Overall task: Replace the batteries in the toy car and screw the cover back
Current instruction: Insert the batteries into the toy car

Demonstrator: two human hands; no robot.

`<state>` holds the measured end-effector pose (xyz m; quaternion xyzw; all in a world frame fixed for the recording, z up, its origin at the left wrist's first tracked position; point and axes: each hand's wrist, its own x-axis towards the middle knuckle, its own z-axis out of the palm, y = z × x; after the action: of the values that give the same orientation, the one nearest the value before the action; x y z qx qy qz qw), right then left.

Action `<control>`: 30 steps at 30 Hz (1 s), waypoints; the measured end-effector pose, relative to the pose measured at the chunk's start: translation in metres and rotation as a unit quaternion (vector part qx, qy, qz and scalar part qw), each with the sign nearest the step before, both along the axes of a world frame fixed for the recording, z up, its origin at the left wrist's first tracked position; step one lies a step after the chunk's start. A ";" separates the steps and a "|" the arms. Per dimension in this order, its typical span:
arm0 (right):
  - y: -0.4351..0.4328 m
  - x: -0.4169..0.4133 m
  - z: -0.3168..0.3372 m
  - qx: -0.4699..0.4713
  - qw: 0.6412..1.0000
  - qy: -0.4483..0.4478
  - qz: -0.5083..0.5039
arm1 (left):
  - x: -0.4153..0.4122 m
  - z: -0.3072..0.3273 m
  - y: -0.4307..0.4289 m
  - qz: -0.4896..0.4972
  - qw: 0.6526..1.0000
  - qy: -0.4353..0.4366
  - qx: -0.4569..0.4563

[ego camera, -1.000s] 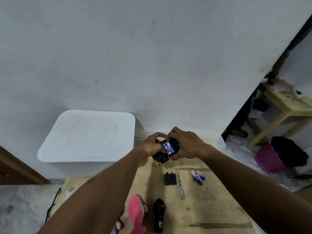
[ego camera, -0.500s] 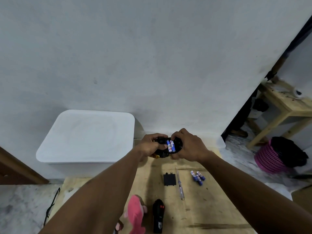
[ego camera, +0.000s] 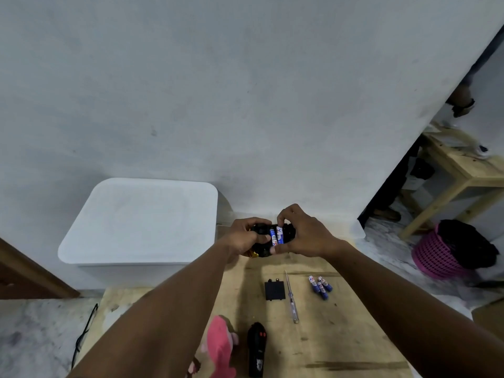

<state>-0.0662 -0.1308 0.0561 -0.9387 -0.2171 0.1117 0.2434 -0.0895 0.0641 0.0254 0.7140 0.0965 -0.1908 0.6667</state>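
Batteries (ego camera: 277, 236) fill toy car (ego camera: 261, 242), gripped by left hand (ego camera: 243, 239) and right hand (ego camera: 305, 236).

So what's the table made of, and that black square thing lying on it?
The table looks like bare, unvarnished pale wood: visible grain, dark scuffs. The battery cover seems matte black plastic, judging by its flat moulded shape with small tabs, though it is too small to be sure.

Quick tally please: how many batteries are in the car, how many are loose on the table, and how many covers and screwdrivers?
Batteries in the toy car: 2
Loose batteries on the table: 3
Battery cover: 1
Screwdriver: 1
Total: 7
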 end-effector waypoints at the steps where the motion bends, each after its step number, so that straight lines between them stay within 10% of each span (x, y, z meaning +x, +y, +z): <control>1: 0.001 0.000 0.000 0.021 1.000 0.000 -0.009 | 0.001 -0.001 0.001 0.001 1.000 -0.001 0.001; 18: 0.012 0.014 0.019 0.292 0.894 0.207 -0.268 | 0.009 -0.002 0.009 0.022 0.997 0.074 -0.014; 24: 0.025 0.013 0.018 0.217 0.923 0.068 -0.309 | 0.008 0.000 -0.002 0.016 0.996 0.076 -0.037; 30: 0.024 0.010 0.008 0.188 0.876 0.010 -0.443 | 0.014 0.005 -0.007 0.046 0.995 0.059 -0.072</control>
<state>-0.0563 -0.1071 0.0642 -0.8718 0.2069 -0.0411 0.4420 -0.0754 0.0575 0.0300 0.6461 0.1545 -0.2087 0.7178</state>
